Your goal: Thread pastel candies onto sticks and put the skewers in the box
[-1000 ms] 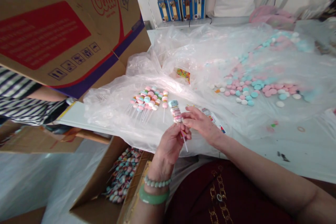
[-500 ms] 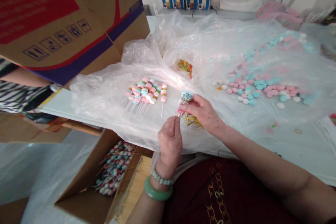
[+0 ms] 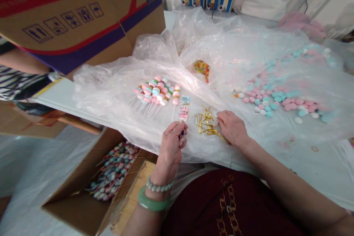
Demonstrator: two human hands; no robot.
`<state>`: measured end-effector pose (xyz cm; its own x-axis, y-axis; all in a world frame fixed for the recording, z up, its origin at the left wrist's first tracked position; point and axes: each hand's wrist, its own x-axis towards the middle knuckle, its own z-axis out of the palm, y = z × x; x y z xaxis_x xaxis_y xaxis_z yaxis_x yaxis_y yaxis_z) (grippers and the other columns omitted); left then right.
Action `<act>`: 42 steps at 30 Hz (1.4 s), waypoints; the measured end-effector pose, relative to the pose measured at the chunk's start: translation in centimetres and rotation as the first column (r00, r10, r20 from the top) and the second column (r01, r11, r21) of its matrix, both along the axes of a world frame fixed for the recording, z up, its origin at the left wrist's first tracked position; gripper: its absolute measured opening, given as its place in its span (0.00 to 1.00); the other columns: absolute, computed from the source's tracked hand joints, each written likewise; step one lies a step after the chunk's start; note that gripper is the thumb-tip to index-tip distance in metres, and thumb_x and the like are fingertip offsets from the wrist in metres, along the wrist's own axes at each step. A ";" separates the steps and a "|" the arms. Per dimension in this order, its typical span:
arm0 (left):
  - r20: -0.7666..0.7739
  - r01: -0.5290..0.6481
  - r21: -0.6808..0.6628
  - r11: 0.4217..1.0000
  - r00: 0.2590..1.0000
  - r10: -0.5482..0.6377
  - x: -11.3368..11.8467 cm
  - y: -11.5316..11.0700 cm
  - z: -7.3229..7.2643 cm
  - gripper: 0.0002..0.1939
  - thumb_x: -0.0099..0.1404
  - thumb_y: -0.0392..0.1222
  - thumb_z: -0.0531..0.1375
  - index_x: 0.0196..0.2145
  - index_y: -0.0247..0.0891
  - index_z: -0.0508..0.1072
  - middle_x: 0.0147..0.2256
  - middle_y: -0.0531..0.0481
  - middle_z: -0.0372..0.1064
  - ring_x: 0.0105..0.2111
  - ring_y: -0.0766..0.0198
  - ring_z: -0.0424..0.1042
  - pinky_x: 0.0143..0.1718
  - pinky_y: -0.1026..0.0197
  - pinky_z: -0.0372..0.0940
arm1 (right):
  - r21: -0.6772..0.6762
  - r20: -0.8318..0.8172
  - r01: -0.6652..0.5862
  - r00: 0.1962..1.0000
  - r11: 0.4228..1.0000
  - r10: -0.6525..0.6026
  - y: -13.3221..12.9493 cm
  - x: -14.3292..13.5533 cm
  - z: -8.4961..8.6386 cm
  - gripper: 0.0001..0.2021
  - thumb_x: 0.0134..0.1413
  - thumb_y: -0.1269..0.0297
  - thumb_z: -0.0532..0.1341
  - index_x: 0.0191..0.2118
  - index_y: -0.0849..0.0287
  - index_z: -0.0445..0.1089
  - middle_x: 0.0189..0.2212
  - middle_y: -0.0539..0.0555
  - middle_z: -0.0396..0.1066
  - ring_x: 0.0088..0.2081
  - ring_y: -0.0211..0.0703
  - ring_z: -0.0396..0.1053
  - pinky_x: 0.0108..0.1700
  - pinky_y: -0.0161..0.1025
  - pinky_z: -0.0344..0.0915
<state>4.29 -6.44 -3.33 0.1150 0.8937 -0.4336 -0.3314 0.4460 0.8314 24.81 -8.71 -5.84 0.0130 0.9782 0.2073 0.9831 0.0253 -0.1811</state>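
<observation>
My left hand [image 3: 172, 142] is closed around the lower end of a bagged marshmallow stick [image 3: 184, 110], whose clear printed wrapper points up and away from me. To the right of it lies a loose pile of gold twist ties [image 3: 206, 122]. My right hand [image 3: 232, 127] rests at the right edge of that pile, fingertips pinched together; what is between them, if anything, is too small to make out. Beyond my left hand is a heap of unwrapped marshmallow sticks [image 3: 156, 92] in pink, blue and white, their white sticks toward me.
Loose pink, blue and white marshmallows [image 3: 272, 99] spread at the right, partly under a plastic sheet [image 3: 221, 40]. A large carton [image 3: 110, 18] stands at the left. Below the table edge, an open box [image 3: 74, 206] holds many finished sticks. Another person's arm [image 3: 23, 61] shows at far left.
My right hand has left the top of the wrapped stick and moved right to the gold ties. My left hand keeps hold of the stick, slightly lower. The view has shifted a little.
</observation>
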 end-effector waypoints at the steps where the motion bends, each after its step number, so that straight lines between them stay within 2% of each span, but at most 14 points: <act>1: -0.014 0.016 0.003 1.000 1.000 -0.016 0.0 0.0 0.0 0.13 0.50 0.47 0.65 0.25 0.34 0.69 0.20 0.56 0.61 0.12 0.79 0.47 0.13 0.70 0.38 | 0.004 0.027 -0.005 1.000 1.000 0.005 -0.1 0.2 0.4 0.09 0.59 0.71 0.53 0.33 0.58 0.71 0.30 0.56 0.69 0.34 0.45 0.64 0.33 0.38 0.55; 3: -0.061 0.047 0.018 0.999 0.997 -0.046 0.2 -0.1 0.0 0.14 0.51 0.48 0.64 0.26 0.33 0.70 0.21 0.55 0.63 0.12 0.79 0.48 0.13 0.69 0.38 | 0.027 0.050 -0.008 0.999 1.000 0.007 -0.4 0.4 1.4 0.10 0.60 0.70 0.53 0.32 0.58 0.71 0.27 0.55 0.68 0.31 0.44 0.64 0.31 0.38 0.53; 5: -0.097 0.069 0.015 0.998 0.993 -0.067 0.8 -0.2 0.0 0.14 0.52 0.49 0.63 0.25 0.33 0.70 0.19 0.55 0.63 0.11 0.79 0.47 0.13 0.69 0.37 | 0.082 -0.015 -0.009 1.000 0.997 0.010 -0.8 -0.2 2.6 0.11 0.59 0.70 0.53 0.31 0.58 0.71 0.27 0.54 0.68 0.31 0.43 0.64 0.32 0.38 0.53; 8: -0.095 0.067 -0.041 0.997 0.993 -0.071 1.9 -0.3 0.1 0.13 0.52 0.47 0.63 0.24 0.35 0.68 0.15 0.58 0.58 0.11 0.78 0.45 0.13 0.69 0.36 | 0.184 -0.139 -0.059 0.987 0.981 0.085 -1.2 -2.5 3.8 0.10 0.59 0.70 0.53 0.30 0.58 0.70 0.26 0.53 0.68 0.32 0.42 0.64 0.34 0.37 0.55; 10: -0.057 0.065 -0.073 0.995 0.996 -0.069 2.4 -0.5 0.2 0.11 0.50 0.45 0.63 0.23 0.36 0.66 0.15 0.60 0.54 0.11 0.78 0.45 0.14 0.69 0.36 | 0.233 -0.125 -0.133 0.978 0.963 0.166 -1.3 -4.5 4.2 0.10 0.58 0.72 0.53 0.29 0.58 0.69 0.26 0.53 0.68 0.32 0.43 0.64 0.35 0.38 0.55; 15: 0.065 0.134 -0.124 0.983 0.990 -0.127 2.7 -1.1 -0.3 0.12 0.49 0.42 0.64 0.21 0.36 0.64 0.16 0.60 0.50 0.14 0.77 0.46 0.16 0.69 0.41 | 0.267 -0.036 -0.225 0.969 0.937 0.243 -1.0 -7.4 3.4 0.08 0.53 0.73 0.56 0.26 0.58 0.67 0.26 0.54 0.68 0.32 0.45 0.62 0.36 0.41 0.53; 19: 0.080 0.165 -0.138 0.977 0.985 -0.155 2.5 -1.1 -1.0 0.14 0.49 0.45 0.66 0.22 0.36 0.64 0.16 0.60 0.51 0.14 0.77 0.46 0.16 0.69 0.40 | 0.249 -0.076 -0.164 0.979 0.955 0.188 -0.8 -7.0 2.6 0.09 0.52 0.75 0.55 0.25 0.58 0.67 0.25 0.54 0.68 0.32 0.44 0.62 0.35 0.41 0.53; 23: 0.059 0.168 -0.080 0.983 0.985 -0.163 2.8 -0.8 -1.3 0.16 0.49 0.49 0.66 0.24 0.35 0.66 0.17 0.59 0.52 0.14 0.77 0.45 0.15 0.69 0.38 | 0.252 -0.105 -0.067 0.990 0.965 0.096 -0.8 -6.8 2.6 0.09 0.51 0.75 0.54 0.25 0.58 0.67 0.24 0.53 0.67 0.30 0.43 0.63 0.33 0.40 0.52; 27: 0.055 0.184 -0.060 0.981 0.982 -0.181 2.8 -0.8 -1.0 0.17 0.49 0.50 0.67 0.24 0.35 0.66 0.17 0.60 0.51 0.14 0.77 0.46 0.15 0.69 0.39 | 0.276 -0.087 -0.159 0.978 0.948 0.190 -0.9 -6.7 2.5 0.11 0.53 0.74 0.53 0.25 0.58 0.68 0.24 0.55 0.68 0.31 0.45 0.63 0.34 0.41 0.55; 30: 0.028 0.194 -0.024 0.981 0.981 -0.193 2.3 -0.9 -0.7 0.16 0.51 0.49 0.66 0.23 0.34 0.66 0.17 0.59 0.53 0.14 0.78 0.46 0.15 0.69 0.39 | 0.278 -0.275 -0.191 0.923 0.942 0.268 -0.9 -6.5 1.9 0.12 0.55 0.74 0.52 0.28 0.58 0.71 0.27 0.55 0.71 0.33 0.44 0.66 0.37 0.40 0.60; 33: -0.032 0.211 0.025 0.977 0.977 -0.210 1.8 -0.9 -0.7 0.15 0.51 0.48 0.65 0.24 0.34 0.68 0.17 0.58 0.55 0.14 0.77 0.49 0.15 0.70 0.41 | 0.267 -0.504 -0.190 0.808 0.945 0.305 -0.7 -6.0 1.4 0.13 0.56 0.74 0.52 0.39 0.56 0.73 0.35 0.55 0.74 0.39 0.43 0.69 0.43 0.40 0.64; 35: -0.050 0.215 0.026 0.976 0.976 -0.213 1.6 -0.9 -0.9 0.14 0.51 0.47 0.65 0.25 0.34 0.68 0.17 0.58 0.56 0.14 0.77 0.50 0.15 0.70 0.42 | 0.222 -0.546 -0.249 0.769 0.943 0.332 -0.4 -5.7 1.3 0.15 0.56 0.75 0.52 0.42 0.56 0.73 0.37 0.55 0.74 0.41 0.43 0.70 0.44 0.41 0.65; 39: -0.093 0.189 0.017 0.982 0.978 -0.186 1.7 -1.0 -1.2 0.14 0.54 0.48 0.62 0.23 0.34 0.66 0.17 0.58 0.55 0.14 0.77 0.48 0.15 0.70 0.43 | 0.159 -0.536 -0.366 0.748 0.917 0.392 -0.3 -5.5 1.2 0.15 0.56 0.75 0.53 0.42 0.55 0.74 0.38 0.54 0.74 0.42 0.44 0.70 0.45 0.41 0.65; 42: -0.085 0.162 0.032 0.986 0.984 -0.159 1.9 -1.1 -0.9 0.15 0.55 0.49 0.62 0.24 0.34 0.66 0.17 0.58 0.55 0.14 0.77 0.48 0.15 0.70 0.42 | 0.234 -0.601 -0.255 0.720 0.938 0.346 -0.6 -6.1 0.9 0.13 0.56 0.73 0.54 0.41 0.55 0.72 0.39 0.54 0.74 0.42 0.44 0.70 0.46 0.42 0.65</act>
